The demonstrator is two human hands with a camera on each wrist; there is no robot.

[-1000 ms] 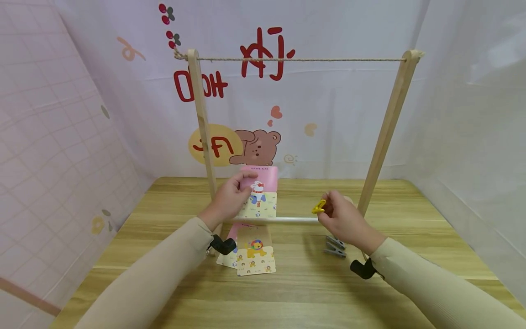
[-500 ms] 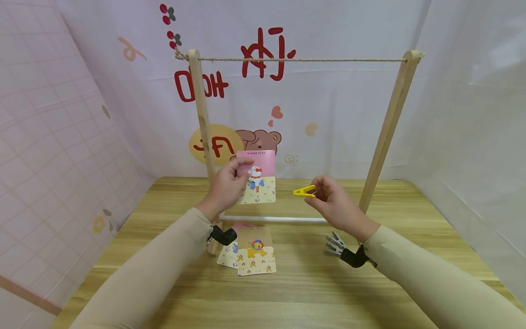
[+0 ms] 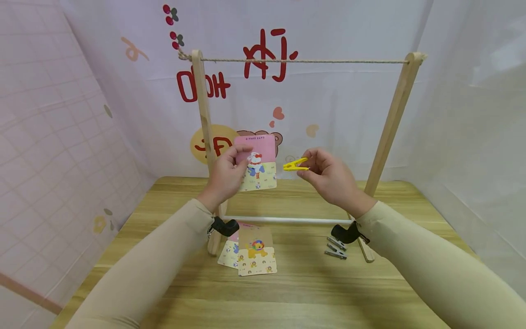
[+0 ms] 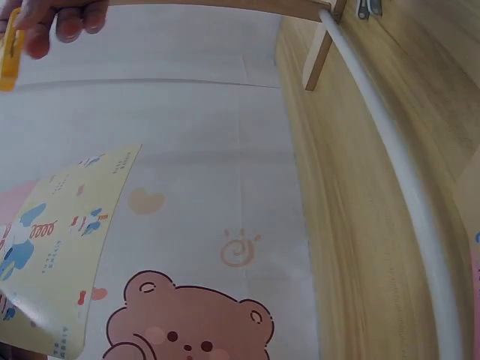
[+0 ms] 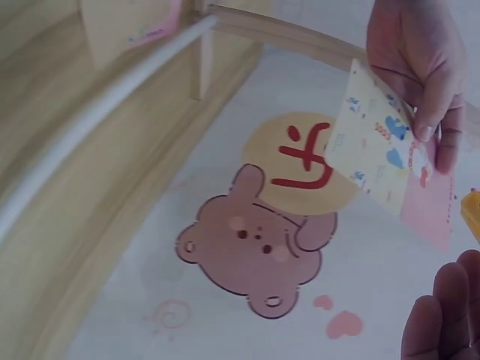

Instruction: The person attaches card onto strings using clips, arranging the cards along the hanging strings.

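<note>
Between thumb and fingers, my left hand (image 3: 227, 173) pinches a pink and cream card (image 3: 263, 151) with a white cartoon animal on it, held upright above the table by its left side. My right hand (image 3: 330, 178) pinches a yellow clothespin (image 3: 295, 164), its nose pointing left toward the card, a small gap apart. In the right wrist view the left thumb lies over the card's (image 5: 375, 142) front. Overhead, a twine line (image 3: 304, 61) runs between two wooden posts. Below lie a tan lion card (image 3: 256, 251) and, partly hidden under it, another pink card (image 3: 229, 255).
Several grey clothespins (image 3: 337, 249) lie on the table at the right. A white rod (image 3: 287, 220) joins the left post (image 3: 204, 105) and right post (image 3: 390, 123) low down. A printed cloth (image 3: 337, 100) hangs behind the wooden table (image 3: 304, 288).
Both hands have risen from near the table, the left lifting the card and the right the yellow clothespin. The right hand has also moved left, closer to the card.
</note>
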